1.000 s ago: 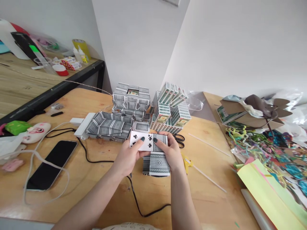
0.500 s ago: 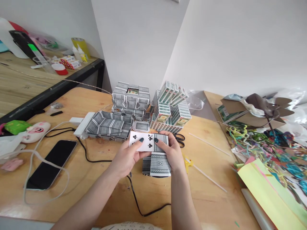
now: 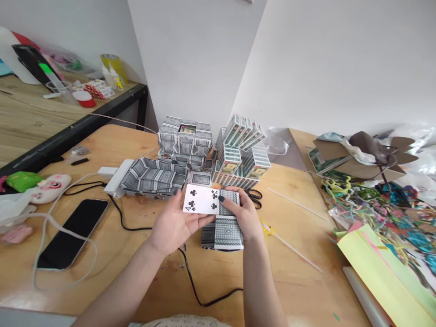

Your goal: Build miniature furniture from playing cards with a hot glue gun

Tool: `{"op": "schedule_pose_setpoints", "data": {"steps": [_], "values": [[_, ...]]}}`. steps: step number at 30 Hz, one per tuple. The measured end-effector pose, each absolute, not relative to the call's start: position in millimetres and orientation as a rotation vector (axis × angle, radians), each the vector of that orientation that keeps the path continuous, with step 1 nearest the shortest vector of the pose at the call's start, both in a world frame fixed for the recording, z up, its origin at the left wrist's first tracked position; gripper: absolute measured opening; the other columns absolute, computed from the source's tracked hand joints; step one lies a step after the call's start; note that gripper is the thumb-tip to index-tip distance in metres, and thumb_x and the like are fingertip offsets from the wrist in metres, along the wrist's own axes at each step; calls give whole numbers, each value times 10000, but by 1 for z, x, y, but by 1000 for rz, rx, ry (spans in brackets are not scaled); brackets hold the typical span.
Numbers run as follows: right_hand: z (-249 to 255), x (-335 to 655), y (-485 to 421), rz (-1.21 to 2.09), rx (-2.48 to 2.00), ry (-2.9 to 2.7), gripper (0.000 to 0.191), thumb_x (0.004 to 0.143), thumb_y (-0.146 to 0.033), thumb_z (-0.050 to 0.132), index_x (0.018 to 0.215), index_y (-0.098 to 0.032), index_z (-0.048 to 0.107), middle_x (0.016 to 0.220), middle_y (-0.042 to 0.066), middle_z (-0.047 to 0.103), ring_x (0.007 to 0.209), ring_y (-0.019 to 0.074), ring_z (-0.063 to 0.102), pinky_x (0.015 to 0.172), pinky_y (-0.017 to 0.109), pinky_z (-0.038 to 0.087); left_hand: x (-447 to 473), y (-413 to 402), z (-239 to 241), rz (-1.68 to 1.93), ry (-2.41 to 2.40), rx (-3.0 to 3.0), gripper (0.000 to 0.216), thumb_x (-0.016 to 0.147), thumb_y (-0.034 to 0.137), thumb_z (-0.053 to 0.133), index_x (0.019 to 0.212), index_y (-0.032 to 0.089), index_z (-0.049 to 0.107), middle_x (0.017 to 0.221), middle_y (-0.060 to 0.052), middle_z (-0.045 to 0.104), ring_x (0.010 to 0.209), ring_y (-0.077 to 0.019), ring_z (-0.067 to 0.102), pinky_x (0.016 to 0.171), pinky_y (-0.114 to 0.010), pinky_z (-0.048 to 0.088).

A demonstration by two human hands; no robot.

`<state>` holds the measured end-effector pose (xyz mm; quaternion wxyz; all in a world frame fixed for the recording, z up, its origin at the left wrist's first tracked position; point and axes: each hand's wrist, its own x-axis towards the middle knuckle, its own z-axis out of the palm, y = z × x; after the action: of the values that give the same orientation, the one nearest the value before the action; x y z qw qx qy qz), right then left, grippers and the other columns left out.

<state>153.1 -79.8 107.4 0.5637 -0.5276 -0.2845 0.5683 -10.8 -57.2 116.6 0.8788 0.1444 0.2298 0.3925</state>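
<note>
A four of clubs playing card (image 3: 201, 200) lies face up between my hands, partly overlapped on its right by a grey patterned card back (image 3: 231, 198). My right hand (image 3: 248, 218) grips these joined cards, thumb pressed on top. My left hand (image 3: 172, 225) is open at the left end, thumb raised off the face and fingers stretched under the lower edge; whether they touch it I cannot tell. Below hangs or lies another patterned card piece (image 3: 229, 232), with a darker card-covered piece partly hidden beside it.
Behind stand a card-covered tray (image 3: 153, 177), a card-covered box (image 3: 185, 138) and stacked card boxes (image 3: 230, 159). Black scissors (image 3: 255, 198) and a yellow glue gun (image 3: 267, 229) with a glue stick lie right. A phone (image 3: 73, 234) and cables spread left; craft scraps (image 3: 371, 195) fill the right.
My left thumb has lifted off the card face and my left fingers have spread, uncovering the 4 in the corner. My right hand has barely moved and keeps its grip.
</note>
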Motion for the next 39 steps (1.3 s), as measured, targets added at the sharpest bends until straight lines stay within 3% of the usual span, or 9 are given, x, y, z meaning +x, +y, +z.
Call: {"op": "schedule_pose_setpoints", "data": {"steps": [2,7,13,21,31,39], "values": [[107,154,-80,1340,-1233,-666,361,625,-281,741,919,-223,540,753,-36,625,595,114,552,531,229,452,-13,-55,112,749,386,204,673,761,590,540,1197,77,546,1153,-188,623,1098,-331,562,938,-451,454],[104,153,-79,1328,-1227,-688,352,631,-271,732,923,-218,542,758,-34,624,604,109,550,543,224,457,-3,-56,94,729,542,147,300,896,212,466,1162,117,568,1067,-131,670,985,-212,635,880,-338,507],[105,152,-78,1347,-1243,-701,340,646,-266,717,930,-225,532,765,-34,622,596,110,545,531,229,457,14,-57,94,752,677,145,241,857,116,528,1086,139,599,999,-99,684,828,-138,659,761,-227,540],[105,149,-78,1381,-1220,-714,321,653,-269,708,917,-238,528,763,-41,608,603,115,548,540,235,456,28,-57,96,651,566,82,302,849,155,544,1147,126,578,1034,-121,671,908,-215,649,845,-333,514],[107,148,-79,1402,-1247,-719,328,647,-283,710,894,-237,500,718,-54,584,573,113,528,508,225,427,31,-54,87,532,537,81,285,872,190,500,1130,104,588,963,-119,693,866,-226,666,823,-351,512],[105,145,-78,1339,-1287,-742,326,646,-307,705,877,-237,486,675,-67,565,556,109,515,517,225,423,24,-51,90,555,703,229,151,790,209,629,905,115,653,744,-80,704,671,-201,667,658,-301,528]]}}
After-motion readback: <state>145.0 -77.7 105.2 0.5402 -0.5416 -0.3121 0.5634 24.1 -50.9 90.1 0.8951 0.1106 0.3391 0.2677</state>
